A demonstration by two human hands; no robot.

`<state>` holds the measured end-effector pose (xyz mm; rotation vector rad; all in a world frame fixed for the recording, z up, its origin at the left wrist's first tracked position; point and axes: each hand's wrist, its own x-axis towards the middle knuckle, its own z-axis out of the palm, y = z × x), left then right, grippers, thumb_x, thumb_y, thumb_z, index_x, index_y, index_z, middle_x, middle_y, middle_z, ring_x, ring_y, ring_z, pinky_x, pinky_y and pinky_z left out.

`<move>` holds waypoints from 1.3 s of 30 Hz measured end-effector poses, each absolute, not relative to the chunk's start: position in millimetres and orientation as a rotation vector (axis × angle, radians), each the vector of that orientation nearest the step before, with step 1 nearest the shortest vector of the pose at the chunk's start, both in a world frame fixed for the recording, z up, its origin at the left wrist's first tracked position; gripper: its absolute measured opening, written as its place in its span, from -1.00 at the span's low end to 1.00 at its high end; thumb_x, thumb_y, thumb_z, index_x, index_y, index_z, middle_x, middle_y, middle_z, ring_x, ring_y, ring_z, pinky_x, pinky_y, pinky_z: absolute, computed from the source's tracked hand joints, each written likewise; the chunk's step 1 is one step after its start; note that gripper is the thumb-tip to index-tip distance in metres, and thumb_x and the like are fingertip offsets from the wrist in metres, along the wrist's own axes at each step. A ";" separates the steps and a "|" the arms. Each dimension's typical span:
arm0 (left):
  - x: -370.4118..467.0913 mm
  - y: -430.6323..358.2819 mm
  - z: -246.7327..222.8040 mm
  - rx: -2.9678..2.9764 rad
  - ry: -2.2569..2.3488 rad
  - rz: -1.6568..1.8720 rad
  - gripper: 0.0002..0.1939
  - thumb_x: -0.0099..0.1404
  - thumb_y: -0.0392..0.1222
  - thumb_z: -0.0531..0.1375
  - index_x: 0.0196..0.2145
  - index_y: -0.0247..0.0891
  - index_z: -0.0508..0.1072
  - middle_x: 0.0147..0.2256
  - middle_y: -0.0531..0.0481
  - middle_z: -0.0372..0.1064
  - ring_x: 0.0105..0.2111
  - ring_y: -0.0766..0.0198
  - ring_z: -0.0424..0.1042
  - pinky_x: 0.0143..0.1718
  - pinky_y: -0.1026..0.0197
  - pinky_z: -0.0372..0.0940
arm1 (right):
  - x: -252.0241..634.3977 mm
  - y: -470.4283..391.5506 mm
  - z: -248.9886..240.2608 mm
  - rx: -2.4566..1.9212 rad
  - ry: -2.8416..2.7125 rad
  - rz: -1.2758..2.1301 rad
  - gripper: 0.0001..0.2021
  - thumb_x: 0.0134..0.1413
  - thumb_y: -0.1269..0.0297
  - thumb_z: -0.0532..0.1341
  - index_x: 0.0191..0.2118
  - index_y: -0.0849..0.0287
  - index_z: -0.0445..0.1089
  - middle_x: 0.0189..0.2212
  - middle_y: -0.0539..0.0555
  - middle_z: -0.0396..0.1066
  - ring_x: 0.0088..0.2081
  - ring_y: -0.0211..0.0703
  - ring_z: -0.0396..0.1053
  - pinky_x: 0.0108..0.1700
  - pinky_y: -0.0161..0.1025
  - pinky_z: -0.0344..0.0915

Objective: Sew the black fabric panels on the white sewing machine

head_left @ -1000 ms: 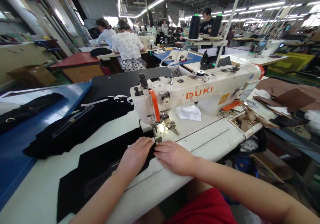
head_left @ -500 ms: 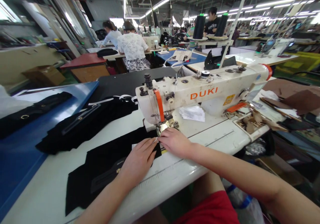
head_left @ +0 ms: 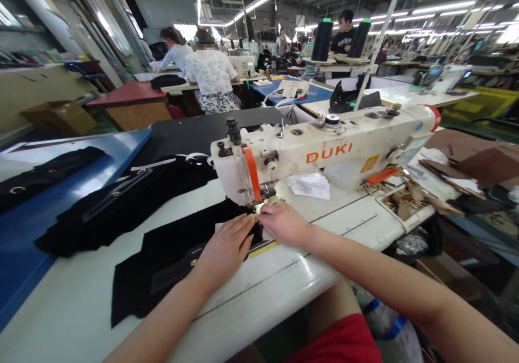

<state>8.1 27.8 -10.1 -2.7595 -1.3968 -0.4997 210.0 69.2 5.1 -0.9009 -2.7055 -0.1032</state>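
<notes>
A black fabric panel [head_left: 174, 239] lies flat on the white sewing table [head_left: 73, 298], its right end by the needle area of a DUKI sewing machine [head_left: 328, 141]. The person's left hand [head_left: 226, 247] rests on it palm down with the fingers extended, while the right hand [head_left: 286, 224] has its fingertips beside the presser foot, and whether they pinch the cloth cannot be told. White paper slips [head_left: 308, 185] lie on the machine bed, and more black fabric [head_left: 133, 203] is bunched farther left.
</notes>
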 end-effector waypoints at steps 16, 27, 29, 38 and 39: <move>8.8 33.2 -9.6 -2.779 -1.413 -0.536 -0.56 0.41 -0.15 -0.04 0.12 -0.37 0.38 0.12 -0.22 0.36 0.14 0.04 0.32 0.16 -0.09 0.26 | 209.0 69.1 0.8 -0.920 -2.677 -0.055 -0.81 0.27 0.45 0.08 -0.26 0.27 0.45 -0.30 0.15 0.41 -0.22 -0.09 0.28 -0.15 -0.17 0.19; 9.0 31.5 -5.8 -2.781 -1.409 -0.525 -0.56 0.42 -0.13 -0.06 0.10 -0.38 0.40 0.10 -0.25 0.37 0.12 0.02 0.34 0.14 -0.11 0.28 | 209.7 65.3 1.0 -0.885 -2.674 -0.024 -0.84 0.24 0.43 0.14 -0.29 0.28 0.47 -0.31 0.14 0.43 -0.23 -0.08 0.29 -0.15 -0.18 0.20; 8.8 30.6 -5.6 -2.779 -1.419 -0.525 -0.56 0.42 -0.13 -0.05 0.10 -0.37 0.39 0.10 -0.24 0.37 0.12 0.03 0.34 0.14 -0.11 0.27 | 209.9 64.7 -0.4 -0.874 -2.662 -0.017 -0.85 0.23 0.43 0.14 -0.27 0.27 0.48 -0.30 0.14 0.44 -0.22 -0.08 0.29 -0.14 -0.17 0.21; 7.5 32.3 -6.3 -2.786 -1.438 -0.556 -0.58 0.40 -0.14 -0.03 0.11 -0.32 0.39 0.10 -0.21 0.37 0.12 0.02 0.34 0.15 -0.11 0.26 | 209.1 66.6 -2.6 -0.870 -2.656 -0.029 -0.84 0.24 0.44 0.13 -0.27 0.27 0.47 -0.31 0.13 0.43 -0.23 -0.09 0.29 -0.13 -0.18 0.20; 7.6 33.4 -6.0 -2.781 -1.439 -0.551 -0.58 0.40 -0.14 -0.03 0.11 -0.33 0.39 0.10 -0.22 0.37 0.11 0.02 0.35 0.15 -0.11 0.26 | 209.0 66.8 -2.0 -0.876 -2.656 -0.029 -0.84 0.23 0.44 0.13 -0.28 0.27 0.47 -0.32 0.13 0.42 -0.23 -0.09 0.28 -0.13 -0.18 0.20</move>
